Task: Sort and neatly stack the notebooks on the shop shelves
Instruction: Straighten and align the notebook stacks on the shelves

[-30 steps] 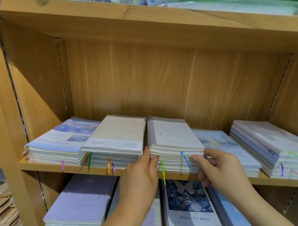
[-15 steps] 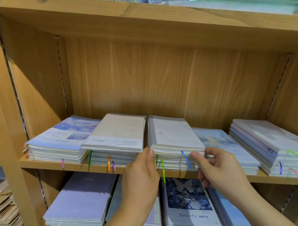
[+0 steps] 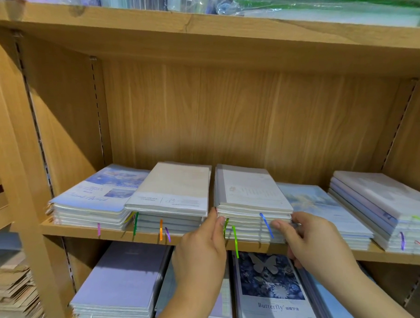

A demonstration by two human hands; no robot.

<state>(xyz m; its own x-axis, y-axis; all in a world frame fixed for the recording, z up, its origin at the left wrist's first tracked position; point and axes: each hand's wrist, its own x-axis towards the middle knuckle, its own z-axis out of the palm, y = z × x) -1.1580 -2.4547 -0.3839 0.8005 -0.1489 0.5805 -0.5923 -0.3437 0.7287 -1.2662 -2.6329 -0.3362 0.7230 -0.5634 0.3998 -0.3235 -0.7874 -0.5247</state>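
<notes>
On the middle shelf board (image 3: 71,229) lie several stacks of notebooks with coloured ribbon markers hanging over the front. Both hands are at the grey-white middle stack (image 3: 250,193). My left hand (image 3: 200,249) touches its left front corner, fingers straight along the gap beside the cream stack (image 3: 174,188). My right hand (image 3: 312,243) holds the right front corner, with the thumb on the front edge and the fingers curled round the side. A blue stack (image 3: 98,193) lies at the far left, partly under the cream one.
To the right lie a low sky-print stack (image 3: 313,202) and a taller pale stack (image 3: 377,195). The shelf below holds lilac notebooks (image 3: 122,280) and a "Butterfly" stack (image 3: 268,283). Plastic-wrapped goods sit on the upper shelf (image 3: 152,27). Brown paper piles (image 3: 11,284) stand at the far left.
Both hands stay at the middle stack's front corners. My left hand has shifted slightly up along the left corner. The stack looks a little more squared.
</notes>
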